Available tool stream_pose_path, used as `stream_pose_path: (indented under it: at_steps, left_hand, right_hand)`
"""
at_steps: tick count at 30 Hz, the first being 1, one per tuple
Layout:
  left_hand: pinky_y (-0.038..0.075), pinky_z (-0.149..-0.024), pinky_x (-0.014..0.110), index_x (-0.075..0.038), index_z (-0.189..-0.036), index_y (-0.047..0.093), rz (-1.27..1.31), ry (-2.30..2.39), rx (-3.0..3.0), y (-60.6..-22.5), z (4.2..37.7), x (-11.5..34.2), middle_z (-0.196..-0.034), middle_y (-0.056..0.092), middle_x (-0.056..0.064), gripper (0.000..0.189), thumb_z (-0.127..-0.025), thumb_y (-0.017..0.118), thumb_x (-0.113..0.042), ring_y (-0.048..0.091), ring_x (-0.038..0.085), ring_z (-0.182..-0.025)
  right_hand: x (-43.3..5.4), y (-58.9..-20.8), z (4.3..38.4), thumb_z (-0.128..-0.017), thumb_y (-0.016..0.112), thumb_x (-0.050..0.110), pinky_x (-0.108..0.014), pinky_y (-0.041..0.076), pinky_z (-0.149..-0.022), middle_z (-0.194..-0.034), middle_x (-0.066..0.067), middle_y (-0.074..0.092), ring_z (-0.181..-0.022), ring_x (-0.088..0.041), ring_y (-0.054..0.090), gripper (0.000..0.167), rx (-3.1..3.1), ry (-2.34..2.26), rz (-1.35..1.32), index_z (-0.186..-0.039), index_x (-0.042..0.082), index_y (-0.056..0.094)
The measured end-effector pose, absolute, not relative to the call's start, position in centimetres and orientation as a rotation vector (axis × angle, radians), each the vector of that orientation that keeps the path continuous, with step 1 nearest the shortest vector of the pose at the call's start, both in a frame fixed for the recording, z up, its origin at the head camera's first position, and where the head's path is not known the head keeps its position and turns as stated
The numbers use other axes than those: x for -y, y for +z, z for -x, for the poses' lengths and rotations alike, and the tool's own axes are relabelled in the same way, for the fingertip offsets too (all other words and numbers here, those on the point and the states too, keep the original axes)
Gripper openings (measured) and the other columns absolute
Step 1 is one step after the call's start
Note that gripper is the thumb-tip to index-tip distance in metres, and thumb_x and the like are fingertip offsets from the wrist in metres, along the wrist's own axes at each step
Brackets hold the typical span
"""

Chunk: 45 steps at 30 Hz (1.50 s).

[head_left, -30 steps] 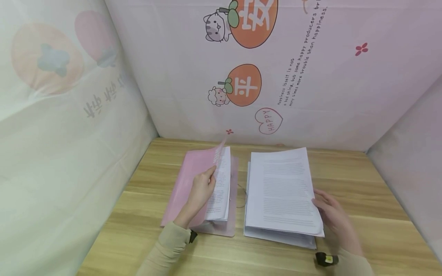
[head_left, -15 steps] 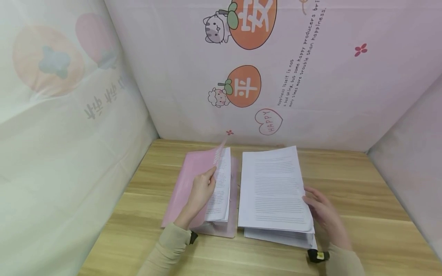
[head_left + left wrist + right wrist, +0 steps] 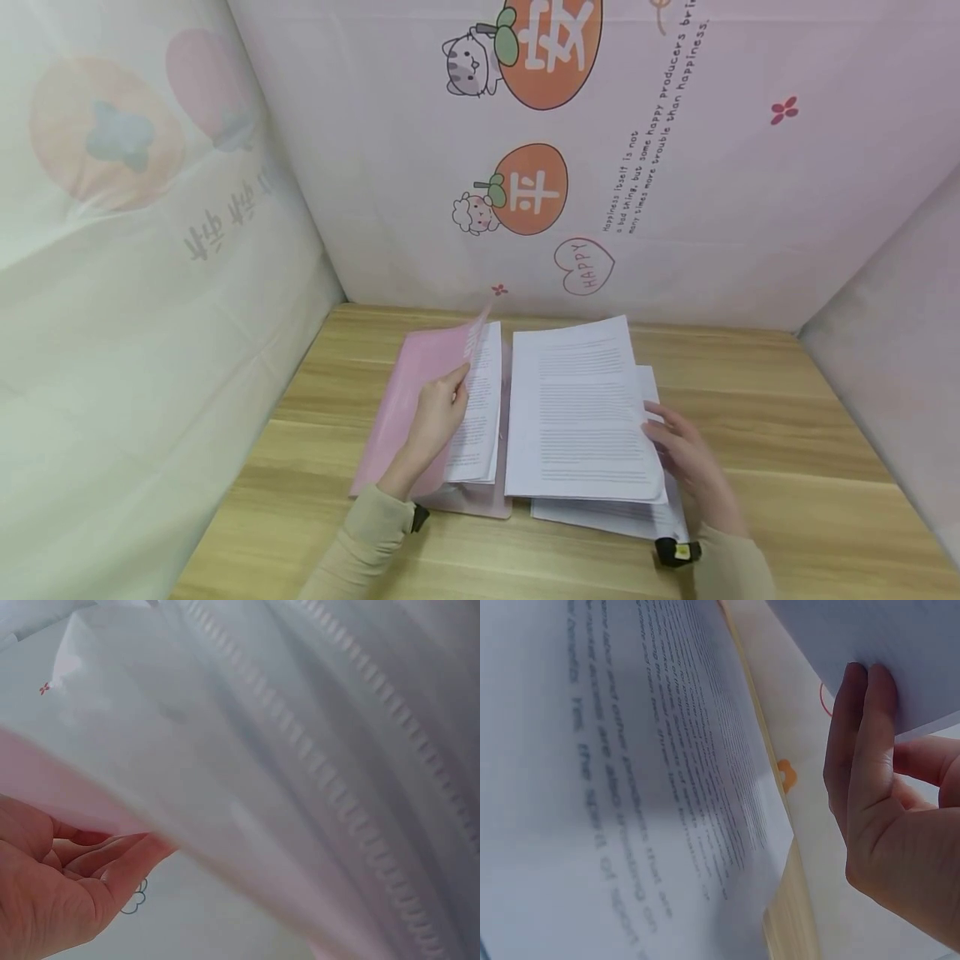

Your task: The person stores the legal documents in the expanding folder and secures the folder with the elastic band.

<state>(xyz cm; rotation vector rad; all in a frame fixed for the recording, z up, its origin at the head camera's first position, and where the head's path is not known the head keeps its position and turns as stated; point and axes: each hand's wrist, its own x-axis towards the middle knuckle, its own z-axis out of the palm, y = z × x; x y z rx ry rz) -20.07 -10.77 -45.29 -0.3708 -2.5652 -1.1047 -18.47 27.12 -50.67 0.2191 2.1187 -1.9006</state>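
Note:
On the left of the table lies a pink file folder point(image 3: 420, 392), its front cover lifted at a slant. My left hand point(image 3: 437, 414) pinches the cover's free edge; the left wrist view shows thumb and fingers point(image 3: 60, 885) at that edge. Printed sheets point(image 3: 480, 425) lie inside the folder. To its right, my right hand point(image 3: 693, 462) holds a raised bundle of printed paper point(image 3: 573, 408) by its right edge, fingers against one face in the right wrist view. Below this bundle rests more printed paper point(image 3: 600, 514), partly covered.
A wooden table point(image 3: 787, 433) carries everything. Behind it stands a white printed cloth backdrop point(image 3: 390, 167), with cloth walls at the left point(image 3: 112, 333) and right point(image 3: 892, 350). Each wrist wears a black camera strap point(image 3: 677, 552).
The right hand has moved left with the raised bundle, whose left edge now overlaps the folder's right margin. More of the paper beneath shows at the right. The left hand stays at the cover.

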Motion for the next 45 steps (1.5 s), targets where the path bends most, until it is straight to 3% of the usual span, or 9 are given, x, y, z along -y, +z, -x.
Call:
stream_pose_path:
  at_steps: [7,13,18,23,27,31,38,42,45]
  left_hand:
    - [0.035,-0.048,0.012,0.011,-0.123,0.063,0.366,-1.103,2.557,-45.4,20.1,10.8,-0.099,0.073,0.029,0.036,-0.089,0.052,0.008,0.037,0.004,-0.050]
    - [0.043,-0.054,0.017,0.010,-0.122,0.064,0.365,-1.069,2.533,-45.4,20.1,10.7,-0.103,0.073,0.027,0.035,-0.088,0.053,0.008,0.054,0.013,-0.061]
    - [0.048,-0.057,0.020,0.009,-0.122,0.065,0.358,-1.056,2.534,-45.3,20.0,10.7,-0.104,0.073,0.026,0.035,-0.088,0.053,0.007,0.060,0.017,-0.067]
    - [0.045,-0.054,0.017,0.009,-0.123,0.064,0.352,-1.069,2.549,-45.4,20.0,10.7,-0.103,0.073,0.027,0.036,-0.090,0.053,0.006,0.056,0.013,-0.062]
    - [0.038,-0.049,0.013,0.010,-0.125,0.063,0.352,-1.092,2.566,-45.3,20.0,10.8,-0.103,0.072,0.028,0.036,-0.091,0.051,0.006,0.045,0.008,-0.054]
    - [0.040,-0.050,0.011,0.010,-0.125,0.062,0.346,-1.090,2.577,-45.2,19.9,10.7,-0.105,0.072,0.028,0.036,-0.091,0.051,0.006,0.046,0.005,-0.054]
    - [0.040,-0.049,0.012,0.010,-0.125,0.062,0.341,-1.092,2.574,-45.1,19.9,10.7,-0.108,0.071,0.028,0.035,-0.092,0.052,0.006,0.042,0.005,-0.049]
    - [0.042,-0.051,0.013,0.009,-0.125,0.063,0.344,-1.066,2.568,-45.2,19.9,10.8,-0.107,0.072,0.027,0.035,-0.091,0.052,0.006,0.049,0.006,-0.055]
    - [0.044,-0.053,0.014,0.009,-0.125,0.063,0.345,-1.061,2.565,-45.1,19.9,10.8,-0.108,0.072,0.026,0.036,-0.091,0.052,0.006,0.056,0.010,-0.060]
  right_hand:
    - [-26.9,-50.9,18.8,-0.103,0.051,0.018,-0.022,0.054,-0.075,-0.093,0.023,0.065,-0.087,0.000,0.064,0.058,-2.084,-1.937,-0.200,-0.153,0.004,0.027]
    - [-26.7,-50.8,18.9,-0.102,0.051,0.021,-0.023,0.054,-0.077,-0.094,0.024,0.065,-0.088,0.000,0.064,0.061,-2.112,-1.915,-0.187,-0.153,0.002,0.025]
    - [-26.5,-50.7,18.9,-0.102,0.052,0.020,-0.024,0.054,-0.077,-0.096,0.021,0.066,-0.089,-0.001,0.065,0.051,-2.098,-1.947,-0.151,-0.148,0.006,0.035]
    - [-26.2,-50.7,18.9,-0.102,0.051,0.019,-0.024,0.055,-0.076,-0.095,0.021,0.066,-0.088,-0.001,0.064,0.044,-2.086,-1.954,-0.149,-0.145,0.012,0.040]
    - [-25.8,-50.5,19.0,-0.102,0.051,0.018,-0.024,0.055,-0.076,-0.095,0.021,0.065,-0.088,-0.001,0.064,0.053,-2.092,-1.932,-0.151,-0.150,0.004,0.032]
    - [-25.5,-50.4,19.1,-0.103,0.049,0.021,-0.024,0.054,-0.079,-0.100,0.020,0.064,-0.091,0.000,0.063,0.060,-2.129,-1.866,-0.154,-0.154,0.003,0.024]
    - [-25.3,-50.4,19.2,-0.104,0.047,0.025,-0.022,0.053,-0.083,-0.123,0.003,0.062,-0.095,0.001,0.061,0.061,-2.187,-1.791,-0.166,-0.156,0.005,0.023]
    - [-25.2,-50.5,19.3,-0.104,0.047,0.025,-0.023,0.053,-0.082,-0.132,-0.007,0.059,-0.095,0.001,0.061,0.060,-2.205,-1.774,-0.178,-0.156,0.005,0.024]
    - [-25.2,-50.5,19.4,-0.104,0.047,0.025,-0.023,0.053,-0.081,-0.132,-0.007,0.059,-0.094,0.001,0.061,0.060,-2.210,-1.773,-0.189,-0.156,0.005,0.025]
